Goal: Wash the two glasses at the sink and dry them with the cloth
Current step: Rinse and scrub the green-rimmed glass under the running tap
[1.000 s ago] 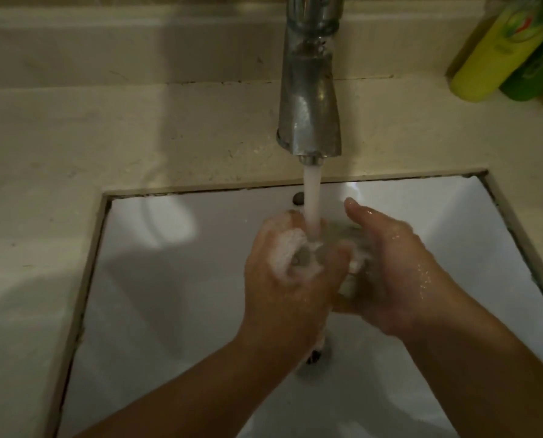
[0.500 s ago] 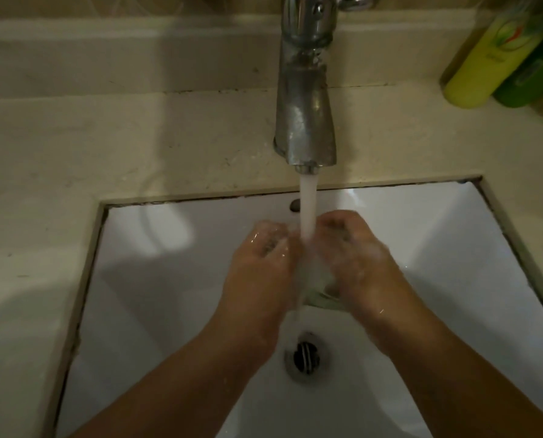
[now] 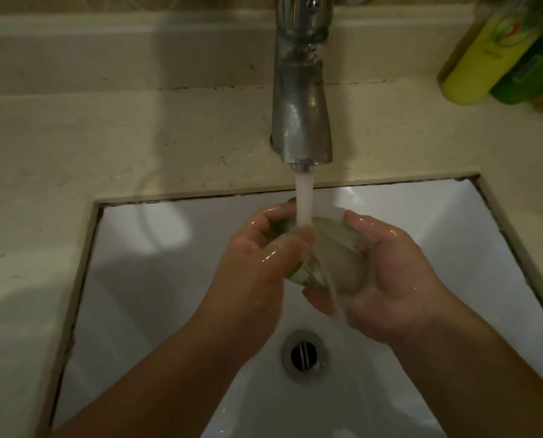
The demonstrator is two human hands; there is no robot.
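Fingers [image 3: 355, 221] grip glass [image 3: 333, 260]; bottle [image 3: 478, 58] label unreadable.

dim, warm light; the sink [image 3: 144, 279] wall catches a soft glare patch, shadows pool at left on the counter [image 3: 74, 137]. wet hands glisten. edges bow; bottles [image 3: 485, 55] at top right are blurred.

Clear wet glass [image 3: 333, 251]; dull spotted metal tap [image 3: 300, 99] above it; glossy white ceramic sink [image 3: 156, 279]; matt speckled stone bench [image 3: 121, 143].
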